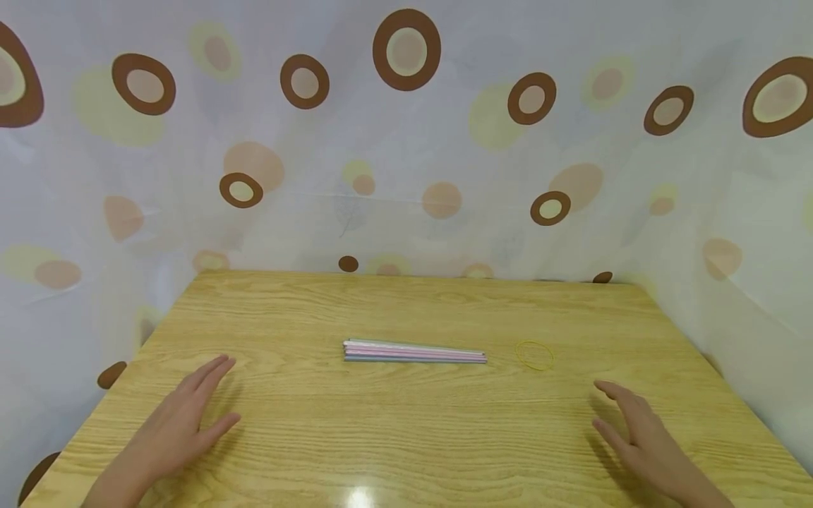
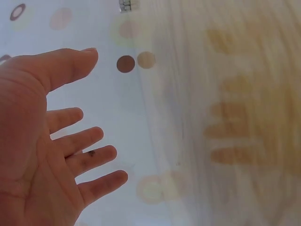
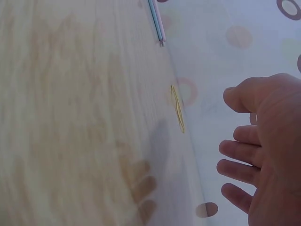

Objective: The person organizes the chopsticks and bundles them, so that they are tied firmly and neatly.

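Several thin, straight pastel sticks (image 1: pixel 415 353) in pink, white and blue-grey lie side by side on the wooden table. A thin yellow rubber band (image 1: pixel 535 355) rests in a loose loop just right of their ends. My left hand (image 1: pixel 176 423) is over the table's left side, fingers extended and thumb apart, holding nothing. Over the right side, my right hand (image 1: pixel 644 441) has its fingers relaxed and holds nothing; the rubber band is the thing closest to it. The right wrist view also catches the rubber band (image 3: pixel 178 109) and the ends of the sticks (image 3: pixel 157 23).
The wooden table (image 1: pixel 406 430) narrows toward the back. A pale curtain (image 1: pixel 406 134) with brown and peach circles hangs behind it and along both sides. A bright light reflection shows at the table's near edge.
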{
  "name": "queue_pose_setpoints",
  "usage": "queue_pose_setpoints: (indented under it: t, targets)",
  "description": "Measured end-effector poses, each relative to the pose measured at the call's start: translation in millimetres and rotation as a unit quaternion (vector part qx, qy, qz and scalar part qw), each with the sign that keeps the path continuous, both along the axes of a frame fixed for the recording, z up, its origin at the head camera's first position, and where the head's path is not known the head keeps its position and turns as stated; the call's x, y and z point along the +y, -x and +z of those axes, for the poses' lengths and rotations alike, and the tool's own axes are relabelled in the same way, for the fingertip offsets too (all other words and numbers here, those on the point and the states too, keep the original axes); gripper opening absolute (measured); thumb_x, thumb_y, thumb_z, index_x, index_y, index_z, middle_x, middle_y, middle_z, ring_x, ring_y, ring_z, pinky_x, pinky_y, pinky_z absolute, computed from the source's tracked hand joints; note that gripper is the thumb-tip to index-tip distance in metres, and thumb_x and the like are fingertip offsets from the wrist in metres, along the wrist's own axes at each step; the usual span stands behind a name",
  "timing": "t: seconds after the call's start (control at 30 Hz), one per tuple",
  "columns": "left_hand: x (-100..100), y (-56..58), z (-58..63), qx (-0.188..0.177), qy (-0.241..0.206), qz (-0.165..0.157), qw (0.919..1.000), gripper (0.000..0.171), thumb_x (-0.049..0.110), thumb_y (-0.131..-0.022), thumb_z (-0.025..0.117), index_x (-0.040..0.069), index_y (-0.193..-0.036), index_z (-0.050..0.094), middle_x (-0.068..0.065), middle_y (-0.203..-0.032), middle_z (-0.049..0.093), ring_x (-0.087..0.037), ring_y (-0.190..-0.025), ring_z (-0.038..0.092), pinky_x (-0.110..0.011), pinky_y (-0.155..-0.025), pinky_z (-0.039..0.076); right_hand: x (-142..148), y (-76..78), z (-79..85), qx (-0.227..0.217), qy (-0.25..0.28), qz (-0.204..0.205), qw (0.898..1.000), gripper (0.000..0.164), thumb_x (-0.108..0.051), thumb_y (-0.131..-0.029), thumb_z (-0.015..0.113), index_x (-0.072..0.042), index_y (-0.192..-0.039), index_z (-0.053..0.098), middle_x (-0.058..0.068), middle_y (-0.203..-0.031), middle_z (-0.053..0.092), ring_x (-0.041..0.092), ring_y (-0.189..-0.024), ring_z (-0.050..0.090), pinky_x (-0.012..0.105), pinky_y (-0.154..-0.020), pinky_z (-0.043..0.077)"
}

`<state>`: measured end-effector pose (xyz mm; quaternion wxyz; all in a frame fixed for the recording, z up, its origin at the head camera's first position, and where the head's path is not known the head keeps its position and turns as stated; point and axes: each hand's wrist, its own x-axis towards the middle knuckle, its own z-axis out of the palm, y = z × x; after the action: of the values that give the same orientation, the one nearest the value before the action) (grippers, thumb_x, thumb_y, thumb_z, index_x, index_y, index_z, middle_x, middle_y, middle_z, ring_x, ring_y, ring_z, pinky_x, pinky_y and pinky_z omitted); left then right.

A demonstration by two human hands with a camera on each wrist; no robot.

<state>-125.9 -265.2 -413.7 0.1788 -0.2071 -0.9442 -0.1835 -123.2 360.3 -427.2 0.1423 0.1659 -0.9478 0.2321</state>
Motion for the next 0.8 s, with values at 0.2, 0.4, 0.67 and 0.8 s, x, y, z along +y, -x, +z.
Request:
queue_pose_setpoints:
  t: [0.2,0.4,0.67,0.8]
  targets:
    - [6.3,1.3,-0.7,-0.017,-0.034,-0.009,0.9992,0.069,0.021,-0.082,0.077,0.0,-0.138,0.043,-0.019,-0.139,0.044,-0.038,-0.122,0.046,-0.055,-0.089,0.041,-8.7,2.9,5.0,0.014,0.013,0.01,1.0,0.047,-0.008,-0.092,0.064,0.004,-0.134,0.046,0.019,-0.129,0.052,0.013,-0.112,0.044,0.013,-0.083,0.032]
    - [12.8,4.9,-5.1,-0.012,-0.059,-0.022,0.9979,0.063,0.019,-0.083,0.076,0.0,-0.135,0.046,-0.015,-0.139,0.045,-0.034,-0.123,0.044,-0.023,-0.1,0.031,-17.6,6.4,10.8,0.033,0.048,0.042,0.997,0.042,-0.001,-0.093,0.06,0.004,-0.132,0.047,0.014,-0.126,0.054,-0.013,-0.114,0.035,0.005,-0.083,0.033]
    - [20.7,9.1,-4.0,-0.028,-0.085,-0.049,0.9948,0.057,0.017,-0.086,0.073,-0.003,-0.132,0.046,-0.016,-0.137,0.046,-0.036,-0.124,0.043,-0.002,-0.097,0.016,-30.2,13.1,9.8,0.032,0.074,0.064,0.995,0.042,0.002,-0.092,0.058,0.003,-0.133,0.047,0.014,-0.127,0.054,-0.012,-0.112,0.04,0.007,-0.085,0.036]
    - [25.6,11.6,-3.1,-0.055,-0.102,-0.064,0.9912,0.054,0.017,-0.088,0.07,-0.003,-0.132,0.045,-0.017,-0.137,0.046,-0.035,-0.125,0.044,-0.009,-0.098,0.025,-34.3,16.3,9.4,0.017,0.075,0.064,0.995,0.041,0.0,-0.094,0.057,0.001,-0.133,0.047,0.015,-0.128,0.054,-0.013,-0.113,0.038,0.009,-0.084,0.038]
